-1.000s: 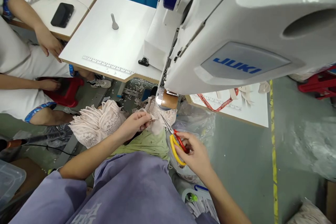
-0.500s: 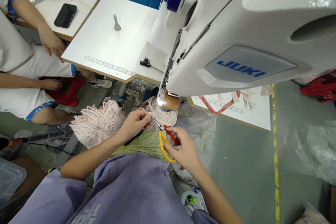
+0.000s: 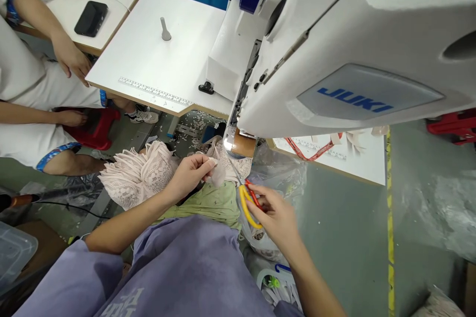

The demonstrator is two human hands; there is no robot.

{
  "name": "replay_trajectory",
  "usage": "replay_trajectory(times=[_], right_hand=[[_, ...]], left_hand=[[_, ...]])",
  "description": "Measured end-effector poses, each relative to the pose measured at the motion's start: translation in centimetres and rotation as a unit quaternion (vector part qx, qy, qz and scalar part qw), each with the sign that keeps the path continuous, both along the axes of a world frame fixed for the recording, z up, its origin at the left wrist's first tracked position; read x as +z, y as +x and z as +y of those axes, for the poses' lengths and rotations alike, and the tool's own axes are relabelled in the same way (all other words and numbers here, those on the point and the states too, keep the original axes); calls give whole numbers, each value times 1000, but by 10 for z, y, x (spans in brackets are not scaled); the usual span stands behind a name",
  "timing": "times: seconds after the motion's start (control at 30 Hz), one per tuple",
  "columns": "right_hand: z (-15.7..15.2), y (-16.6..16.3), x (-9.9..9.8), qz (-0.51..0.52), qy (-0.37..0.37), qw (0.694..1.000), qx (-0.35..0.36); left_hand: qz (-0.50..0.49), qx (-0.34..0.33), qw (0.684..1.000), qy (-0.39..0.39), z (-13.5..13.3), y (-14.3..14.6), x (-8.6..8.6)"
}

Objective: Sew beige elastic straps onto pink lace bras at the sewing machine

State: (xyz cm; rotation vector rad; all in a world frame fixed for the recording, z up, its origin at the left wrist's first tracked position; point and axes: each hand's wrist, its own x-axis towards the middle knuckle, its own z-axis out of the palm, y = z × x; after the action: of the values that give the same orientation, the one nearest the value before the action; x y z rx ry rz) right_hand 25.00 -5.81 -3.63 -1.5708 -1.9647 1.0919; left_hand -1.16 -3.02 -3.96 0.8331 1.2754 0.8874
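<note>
Head view looks down past the big white sewing machine (image 3: 334, 59) to the heap of pink lace fabric (image 3: 137, 178) on the person's lap. Left hand (image 3: 189, 176) pinches a small pale piece (image 3: 218, 174) at its fingertips, just under the machine's head. Right hand (image 3: 275, 215) is closed around the yellow-and-red scissors (image 3: 248, 200), just beside and below that piece, blades pointing up toward it.

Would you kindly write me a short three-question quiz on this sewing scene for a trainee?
1. True or false: the right hand holds scissors.
2. What does the left hand pinch?
A. phone
B. lace piece
C. ruler
3. Fill in: the name on the sewing machine is ____.

Key:
1. True.
2. B, the lace piece.
3. JUKI.
</note>
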Motion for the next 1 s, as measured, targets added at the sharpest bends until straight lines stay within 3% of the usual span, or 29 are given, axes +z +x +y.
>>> replay_trajectory(times=[0.13,0.27,0.33,0.4,0.47,0.53,0.6,0.7,0.77,0.83,0.87,0.93,1.0], right_hand=[[32,50,7,-103,10,994,-31],[89,79,22,-258,176,949,-50],[99,65,29,-271,259,926,-54],[91,34,31,-220,307,926,-8],[75,-2,25,-147,297,932,149],[63,-27,13,-100,264,923,262],[61,-33,0,-69,225,935,267],[70,-19,-10,-24,142,986,87],[73,-12,-11,65,43,995,-65],[69,-17,-7,212,-90,960,-159],[63,-23,-4,288,-158,928,-178],[49,-39,3,399,-274,858,-169],[35,-52,14,456,-343,811,-130]], left_hand=[[-102,13,994,-28,-1,0,-1],[-136,12,989,-58,0,3,1],[-136,-10,988,-73,2,4,6],[-144,-54,983,-102,5,5,14],[-153,-133,970,-135,10,5,23],[-131,-223,955,-149,12,5,31],[-33,-227,968,-97,9,3,33],[145,-55,986,56,-9,3,13],[121,-4,989,88,-26,12,-11],[-64,-78,995,27,-42,28,-36],[-169,-110,979,-15,-48,39,-44],[-309,-103,944,-47,-56,58,-51],[-338,-54,940,9,-60,69,-44]])
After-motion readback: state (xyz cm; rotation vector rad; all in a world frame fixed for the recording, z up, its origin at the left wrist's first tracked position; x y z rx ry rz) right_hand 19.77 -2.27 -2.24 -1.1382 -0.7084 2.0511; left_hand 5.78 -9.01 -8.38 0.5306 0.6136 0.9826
